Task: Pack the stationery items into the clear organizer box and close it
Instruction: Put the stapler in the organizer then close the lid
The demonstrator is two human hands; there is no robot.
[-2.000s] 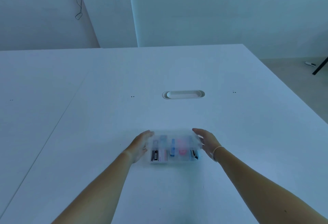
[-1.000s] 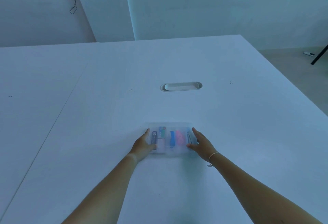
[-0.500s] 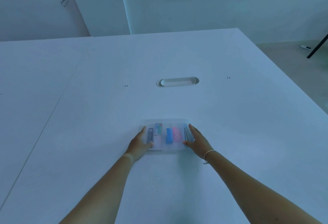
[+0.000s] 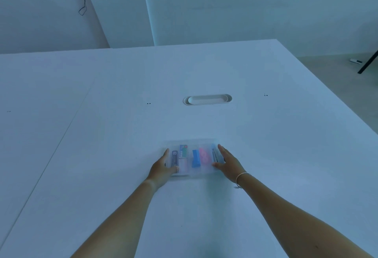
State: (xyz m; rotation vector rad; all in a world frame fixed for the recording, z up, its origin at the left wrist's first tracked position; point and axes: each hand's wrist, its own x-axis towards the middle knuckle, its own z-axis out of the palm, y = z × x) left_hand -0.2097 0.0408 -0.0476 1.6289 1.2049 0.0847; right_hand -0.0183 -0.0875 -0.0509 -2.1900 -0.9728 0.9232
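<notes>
The clear organizer box [image 4: 193, 144] lies flat on the white table [image 4: 122, 135] with its lid down. Through the lid I see a blue item [image 4: 196, 158], a pink item [image 4: 204, 155], a dark narrow item [image 4: 174, 158] at the left and a small printed pack [image 4: 183, 151]. My left hand [image 4: 160, 168] rests against the box's left end, thumb on its near corner. My right hand [image 4: 229, 162] presses on the right end, fingers flat along the lid. Both hands touch the box from the sides and top.
An oval cable grommet [image 4: 207, 99] is set in the table beyond the box. The table's right edge [image 4: 337, 102] drops to the floor, where a black stand leg [image 4: 368, 63] stands. A seam [image 4: 61, 135] runs down the table at the left.
Two seconds ago the lid was raised and blurred between my hands; now it lies down on the box. My hands moved from the far corners onto the box's ends.
</notes>
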